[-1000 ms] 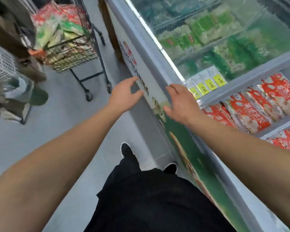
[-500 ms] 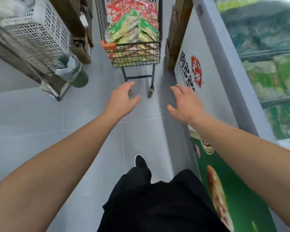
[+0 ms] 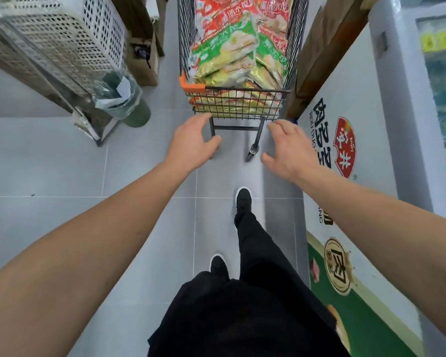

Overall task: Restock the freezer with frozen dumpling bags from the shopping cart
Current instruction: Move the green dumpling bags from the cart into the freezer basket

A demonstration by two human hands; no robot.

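Straight ahead on the grey floor (image 3: pixel 62 202) stands the shopping cart (image 3: pixel 238 104), piled with green and red dumpling bags (image 3: pixel 232 55). Both hands reach toward its near end, held apart from it: the left hand (image 3: pixel 191 144) and the right hand (image 3: pixel 290 148) have fingers spread and loosely bent, holding nothing. Along the right runs the freezer (image 3: pixel 366 124). At far left stands a white perforated crate (image 3: pixel 62 34), with a bin (image 3: pixel 124 99) beside it.
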